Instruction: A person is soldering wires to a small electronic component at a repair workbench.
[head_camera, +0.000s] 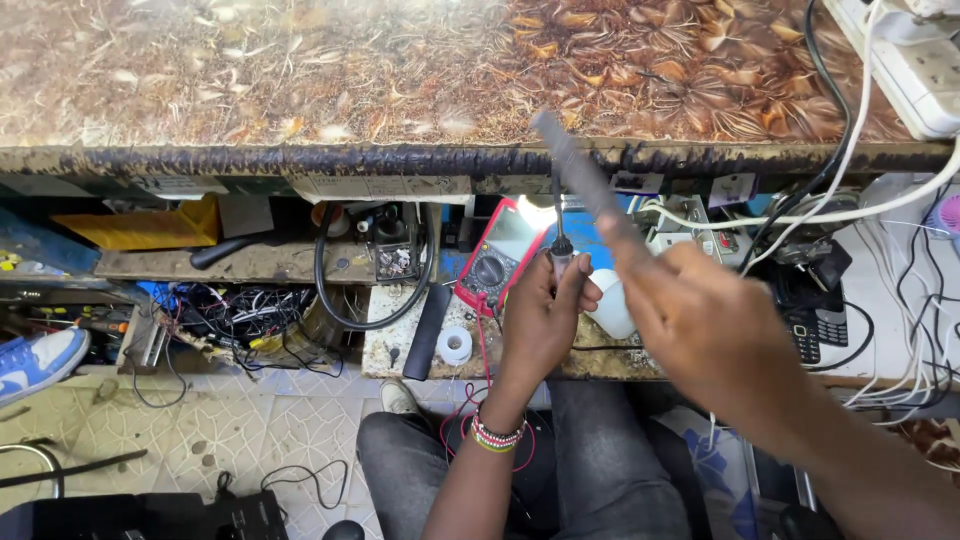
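Observation:
My left hand (545, 312), with a beaded bracelet at the wrist, pinches a small plug (561, 250) on a thin black cable, held upright just right of a red multimeter (495, 262). My right hand (700, 325) is closed around a long grey rod-shaped tool (582, 172), which is motion-blurred and slants up to the left over the counter's edge. The two hands are close together, the right one partly overlapping a white rounded object (612, 308) behind them. Both hands hover above my lap.
A leaf-patterned counter (350, 70) spans the top. A low shelf below it carries a white tape roll (455, 345), a black bar (428, 320), tangled wires (240, 310) and a black keypad phone (812, 330). A white power strip (925, 75) lies top right. A blue shoe (40, 362) rests far left.

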